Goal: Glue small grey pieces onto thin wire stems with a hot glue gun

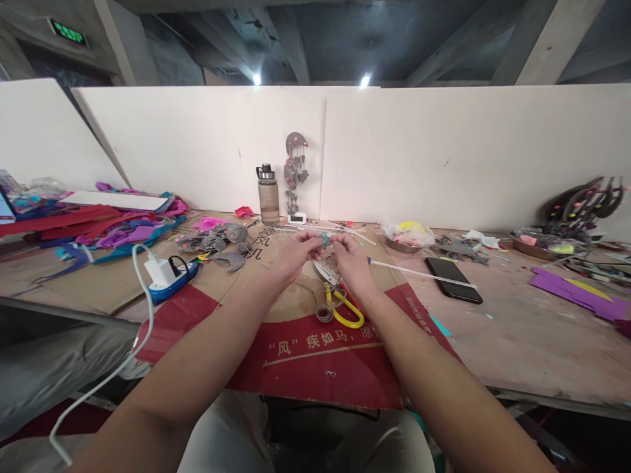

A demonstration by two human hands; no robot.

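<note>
white partition boards [419,151] back a wooden workbench [532,328] under a bare concrete ceiling, well beyond both hands. flattened cardboard [296,348], red with white lettering along its near edge, lies on the bench beneath the forearms. heaps of red, purple and blue felt [98,223] sit far off to the left of the left hand, and purple sheets [572,289] lie far to the right of the right hand. a tinted water bottle [269,194] stands behind the hands against the boards, with a grey felt hanging ornament [294,167] just beside it. a black phone [453,279] lies flat to the right of the right hand. a white charger on a blue power strip [167,276] rests to the left of the left hand, its cable trailing off the bench edge. yellow-handled scissors [340,299] lie just under the right hand. the left hand [293,253] and right hand [351,256] are raised close together, fingertips pinched from either side on a small teal and grey piece [325,240] held between them above the cardboard; its exact shape is too small to tell.
</note>
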